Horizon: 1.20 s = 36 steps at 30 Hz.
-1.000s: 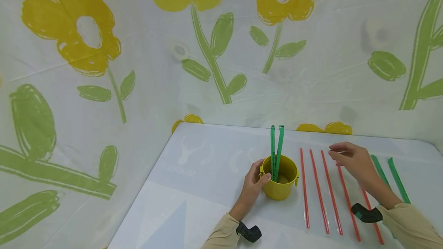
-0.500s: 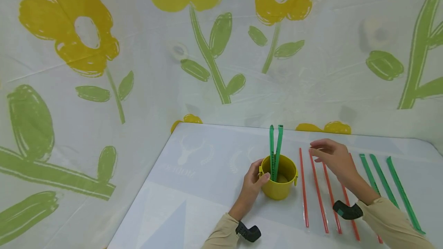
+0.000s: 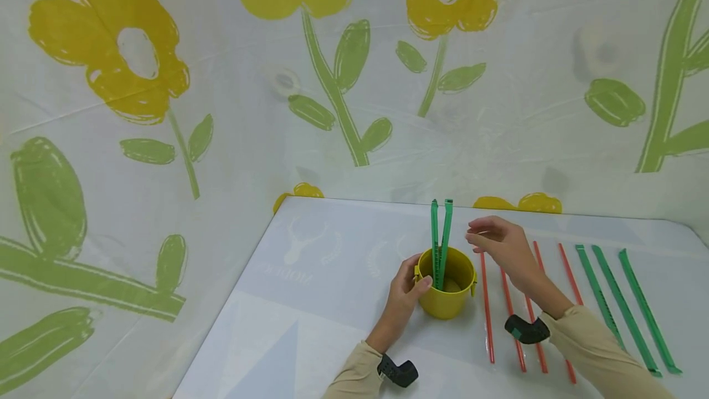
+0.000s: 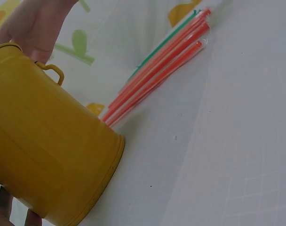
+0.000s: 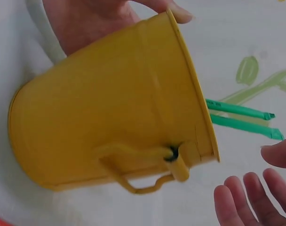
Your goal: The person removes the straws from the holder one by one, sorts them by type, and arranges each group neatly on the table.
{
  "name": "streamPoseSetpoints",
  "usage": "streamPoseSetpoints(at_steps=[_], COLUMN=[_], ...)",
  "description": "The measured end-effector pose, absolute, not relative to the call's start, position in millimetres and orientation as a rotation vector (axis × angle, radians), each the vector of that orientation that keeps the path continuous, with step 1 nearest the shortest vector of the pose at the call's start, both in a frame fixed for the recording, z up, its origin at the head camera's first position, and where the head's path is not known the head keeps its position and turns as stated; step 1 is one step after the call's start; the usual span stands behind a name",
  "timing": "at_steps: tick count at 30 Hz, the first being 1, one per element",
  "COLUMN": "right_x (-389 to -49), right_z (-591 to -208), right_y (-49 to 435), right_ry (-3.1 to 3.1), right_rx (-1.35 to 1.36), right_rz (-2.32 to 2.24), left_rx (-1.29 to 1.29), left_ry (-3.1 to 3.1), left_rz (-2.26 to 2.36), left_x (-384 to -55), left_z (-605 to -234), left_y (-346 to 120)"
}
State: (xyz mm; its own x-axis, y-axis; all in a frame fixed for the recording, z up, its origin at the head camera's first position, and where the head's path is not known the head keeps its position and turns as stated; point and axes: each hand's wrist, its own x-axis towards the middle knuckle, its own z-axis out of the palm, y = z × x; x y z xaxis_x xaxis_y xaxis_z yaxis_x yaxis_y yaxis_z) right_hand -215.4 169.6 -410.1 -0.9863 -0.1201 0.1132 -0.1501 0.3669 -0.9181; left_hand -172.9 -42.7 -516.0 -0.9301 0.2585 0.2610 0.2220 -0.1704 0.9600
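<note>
My left hand [image 3: 403,291] grips a small yellow bucket [image 3: 445,308] from its left side, thumb over the rim. Two green straws in printed wrappers [image 3: 447,226] lean upright inside it. Just right of the rim, my right hand [image 3: 505,250] hovers above the far ends of the red straws with nothing in it. Its fingers [image 5: 253,188] are relaxed and apart from the thumb in the right wrist view, near the tips of the green straws. In the left wrist view, the bucket [image 4: 53,136] hides most of the left hand's fingers.
Several red straws [image 3: 488,325] in clear wrappers lie in a row to the bucket's right, partly under my right arm. Three more green straws [image 3: 634,310] lie farther right on the white table [image 3: 310,251]. A flower-printed curtain [image 3: 238,109] hangs behind and left.
My right hand has moved left across the red straws toward the bucket, uncovering the green straws at right. My left hand and the bucket have stayed in place.
</note>
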Motion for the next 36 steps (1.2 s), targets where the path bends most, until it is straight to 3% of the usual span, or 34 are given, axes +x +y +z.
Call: streamPoseSetpoints(at_steps=[25, 36], right_x=[-217.2, -220.3], right_z=[-412.4, -410.5], right_y=[134.5, 136.6], right_ry=[-2.571, -2.394], right_rx=[0.169, 0.176], right_rz=[1.720, 1.835], left_rx=[0.504, 0.558], left_ry=[2.028, 2.040], left_rz=[2.281, 2.290], left_x=[-171.0, -160.1], left_z=[-514.6, -485.8], left_y=[-39.1, -44.8])
